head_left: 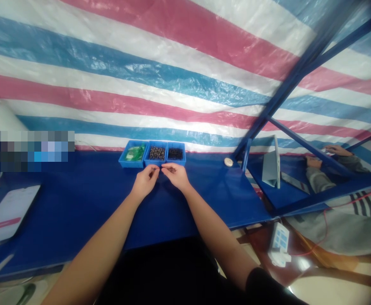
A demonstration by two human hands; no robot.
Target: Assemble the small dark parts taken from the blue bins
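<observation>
My left hand (146, 181) and my right hand (176, 176) face each other over the blue table, fingertips almost meeting. Each pinches with thumb and forefinger. Whatever lies between the fingertips is too small to make out. Just beyond them stand three blue bins in a row. The left bin (121, 162) holds green stuff in what looks like clear plastic. Small metallic pieces (157, 153) fill the middle bin, and small black pieces (175, 153) lie in the right one.
A round whitish object (228, 162) sits to the right by a blue metal frame (268, 112). A phone or tablet (10, 214) lies at the left. Beyond the frame are a propped tablet (272, 163) and another person's hands (314, 162). A power strip (280, 243) is low at right.
</observation>
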